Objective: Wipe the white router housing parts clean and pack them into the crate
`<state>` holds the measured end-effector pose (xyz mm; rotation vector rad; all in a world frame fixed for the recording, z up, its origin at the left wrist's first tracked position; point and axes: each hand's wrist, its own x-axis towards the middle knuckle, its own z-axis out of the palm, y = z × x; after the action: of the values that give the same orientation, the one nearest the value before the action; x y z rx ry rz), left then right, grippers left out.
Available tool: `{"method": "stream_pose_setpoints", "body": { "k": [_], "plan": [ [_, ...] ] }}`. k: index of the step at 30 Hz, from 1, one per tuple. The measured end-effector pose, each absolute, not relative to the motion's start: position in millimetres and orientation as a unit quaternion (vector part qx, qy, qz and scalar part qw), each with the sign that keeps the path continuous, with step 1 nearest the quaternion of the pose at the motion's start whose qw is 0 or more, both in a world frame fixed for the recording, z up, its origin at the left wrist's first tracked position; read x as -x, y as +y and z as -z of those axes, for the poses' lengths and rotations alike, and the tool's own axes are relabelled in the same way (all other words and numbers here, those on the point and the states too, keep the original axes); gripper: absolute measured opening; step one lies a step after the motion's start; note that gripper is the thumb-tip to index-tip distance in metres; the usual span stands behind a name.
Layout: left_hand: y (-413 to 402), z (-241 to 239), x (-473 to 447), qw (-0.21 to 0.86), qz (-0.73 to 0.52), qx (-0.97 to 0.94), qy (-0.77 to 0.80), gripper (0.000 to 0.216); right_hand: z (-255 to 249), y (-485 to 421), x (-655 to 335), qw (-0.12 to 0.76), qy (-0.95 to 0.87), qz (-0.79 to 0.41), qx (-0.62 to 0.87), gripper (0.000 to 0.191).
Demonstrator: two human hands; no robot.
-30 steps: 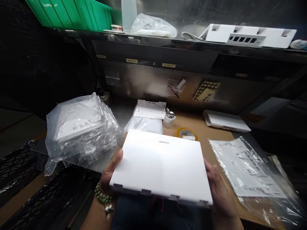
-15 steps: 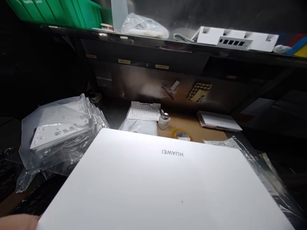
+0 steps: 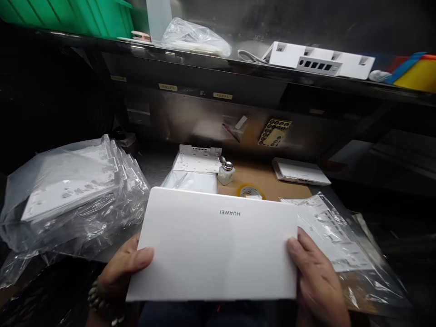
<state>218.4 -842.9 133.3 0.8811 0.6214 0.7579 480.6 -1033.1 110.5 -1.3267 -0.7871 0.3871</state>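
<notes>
A white router cover panel [image 3: 214, 254] marked HUAWEI, its lettering upside down to me, is held up at the middle front. My left hand [image 3: 126, 263] grips its left edge, thumb on top and the other fingers mostly hidden beneath. At the right edge my right hand [image 3: 316, 272] clasps it the same way, its thumb tip on the upper face. Behind the panel lie a white perforated shell [image 3: 199, 159], a white bagged piece [image 3: 194, 180], a small dispenser bottle [image 3: 226, 173] and a roll of tape [image 3: 250, 190].
Bagged white shells are stacked at left [image 3: 75, 177], and more lie in clear plastic at right [image 3: 335, 236]. A white router [image 3: 301, 171] rests at the back right. Across the top runs a shelf [image 3: 204, 61] bearing a green bin [image 3: 68, 18] and a white ported housing [image 3: 320, 61].
The panel has moved down and away from my face, so it looks smaller. Both hands now show at its edges. The view has shifted slightly to the right.
</notes>
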Motion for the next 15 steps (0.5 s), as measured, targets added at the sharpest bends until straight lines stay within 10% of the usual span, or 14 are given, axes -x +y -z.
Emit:
{"method": "stream_pose_setpoints", "body": {
  "k": [15],
  "plan": [
    [-812.2,-118.8,-264.7,0.559,-0.512,-0.641,0.123,0.028,-95.8,-1016.6,-506.4,0.604,-0.499,-0.078,0.616,0.025]
  ]
}}
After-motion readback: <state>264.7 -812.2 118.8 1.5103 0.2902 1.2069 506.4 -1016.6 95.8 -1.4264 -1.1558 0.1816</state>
